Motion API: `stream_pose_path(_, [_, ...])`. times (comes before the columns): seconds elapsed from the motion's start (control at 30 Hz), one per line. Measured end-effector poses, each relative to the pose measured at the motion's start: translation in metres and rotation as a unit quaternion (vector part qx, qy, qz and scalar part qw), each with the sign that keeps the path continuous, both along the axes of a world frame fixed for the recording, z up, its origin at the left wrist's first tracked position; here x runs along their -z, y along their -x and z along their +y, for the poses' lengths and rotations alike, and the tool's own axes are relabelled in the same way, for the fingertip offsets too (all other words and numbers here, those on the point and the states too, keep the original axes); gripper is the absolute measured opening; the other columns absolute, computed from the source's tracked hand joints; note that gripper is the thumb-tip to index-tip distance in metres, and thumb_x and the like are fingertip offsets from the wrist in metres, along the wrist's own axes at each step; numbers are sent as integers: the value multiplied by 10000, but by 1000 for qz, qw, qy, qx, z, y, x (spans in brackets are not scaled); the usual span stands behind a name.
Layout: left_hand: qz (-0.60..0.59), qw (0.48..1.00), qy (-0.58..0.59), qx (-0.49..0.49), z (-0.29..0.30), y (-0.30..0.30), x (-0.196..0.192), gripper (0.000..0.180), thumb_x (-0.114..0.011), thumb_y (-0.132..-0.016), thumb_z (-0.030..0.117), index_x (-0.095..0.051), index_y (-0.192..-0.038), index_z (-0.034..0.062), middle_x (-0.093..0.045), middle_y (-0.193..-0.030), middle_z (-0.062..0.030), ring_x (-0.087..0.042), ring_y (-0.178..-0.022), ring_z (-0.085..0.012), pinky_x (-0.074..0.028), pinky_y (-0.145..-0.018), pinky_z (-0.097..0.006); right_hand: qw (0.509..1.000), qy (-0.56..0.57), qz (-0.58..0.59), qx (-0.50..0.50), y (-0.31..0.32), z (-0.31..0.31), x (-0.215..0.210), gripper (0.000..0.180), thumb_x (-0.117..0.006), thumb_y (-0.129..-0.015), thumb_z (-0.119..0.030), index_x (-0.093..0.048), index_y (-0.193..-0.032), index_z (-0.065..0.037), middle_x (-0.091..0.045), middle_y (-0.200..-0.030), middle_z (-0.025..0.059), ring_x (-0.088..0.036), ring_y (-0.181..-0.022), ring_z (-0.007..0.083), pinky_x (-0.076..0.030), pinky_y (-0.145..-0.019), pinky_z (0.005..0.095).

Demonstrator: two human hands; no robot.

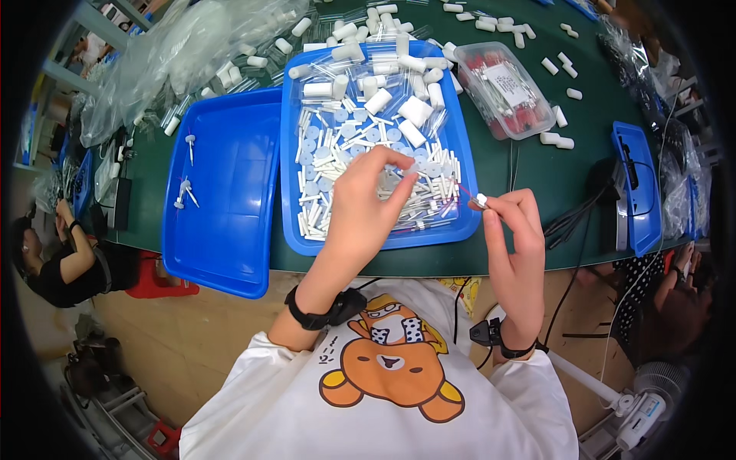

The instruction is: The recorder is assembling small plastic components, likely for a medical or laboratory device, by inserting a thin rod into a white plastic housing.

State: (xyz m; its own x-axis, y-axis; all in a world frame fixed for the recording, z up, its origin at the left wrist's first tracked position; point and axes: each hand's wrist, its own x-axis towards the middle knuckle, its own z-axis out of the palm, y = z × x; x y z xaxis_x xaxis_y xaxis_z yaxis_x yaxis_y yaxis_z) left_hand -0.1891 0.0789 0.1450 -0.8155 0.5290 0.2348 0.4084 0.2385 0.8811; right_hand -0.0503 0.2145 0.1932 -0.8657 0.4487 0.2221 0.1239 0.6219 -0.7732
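Observation:
Over the blue tray (289, 192) of parts, my left hand (368, 195) is curled, its thumb and forefinger tips drawn together; anything between them is too small to make out. White rods (314, 215) and pale blue discs (310, 146) lie beneath it. Just off the tray's right edge, my right hand (517, 230) pinches a small white piece (481, 200) between thumb and forefinger. A thin reddish wire or pin (464, 189) reaches from that piece toward the tray. White cylinders and clear tubes fill the tray's far part.
To the left, a second blue tray (222, 238) carries a few white disc-and-rod pieces (185, 192). A clear box (502, 88) of red-ended pieces stands at the back right. Loose white cylinders, plastic bags (207, 54) and dark cables (575, 215) lie on the green table. People sit at both sides.

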Motion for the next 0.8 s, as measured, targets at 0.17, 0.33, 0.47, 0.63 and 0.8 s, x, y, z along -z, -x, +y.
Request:
stream_pose_path(0.17, [-359,881,-284,120,-20,-7,-18,158,-644,-841,-8,-492,-843,40,-620,-1083,-236,-662,-939,-279,-536,-776,-327,994,6,68,-82,0,-4,-1,111,-567,-856,13,-592,-960,44,-505,-818,121,-500,-754,252,-402,-662,326])
stream_pose_path(0.33, [-436,818,-323,188,-36,-6,-13,276,-742,-806,131,-494,-892,46,-621,-1054,-175,-659,-912,-233,-532,-770,-311,985,-13,100,-142,8,-7,0,96,-586,-826,25,-602,-921,23,-500,-761,94,-462,-691,234,-374,-609,329])
stream_pose_path(0.47, [-447,811,-331,181,-39,-8,-15,376,-775,-785,189,-504,-992,32,-612,-1017,-135,-649,-896,-209,-527,-772,-300,984,-39,91,-150,9,-8,-2,110,-607,-798,32,-599,-907,19,-497,-757,92,-457,-688,239,-369,-602,334])
stream_pose_path(0.63, [-433,820,-324,186,-40,-7,-8,389,-767,-789,175,-532,-1056,17,-610,-1008,-127,-644,-892,-202,-524,-777,-292,980,-69,79,-168,7,-8,-4,159,-641,-754,34,-589,-902,12,-489,-754,97,-453,-693,260,-371,-604,344])
stream_pose_path(0.8, [-420,830,-317,183,-38,-7,-3,326,-760,-779,116,-562,-1013,5,-610,-1004,-130,-644,-891,-202,-526,-790,-295,977,-105,75,-168,5,-8,-4,185,-652,-733,34,-585,-904,11,-483,-753,99,-451,-694,270,-373,-608,355])
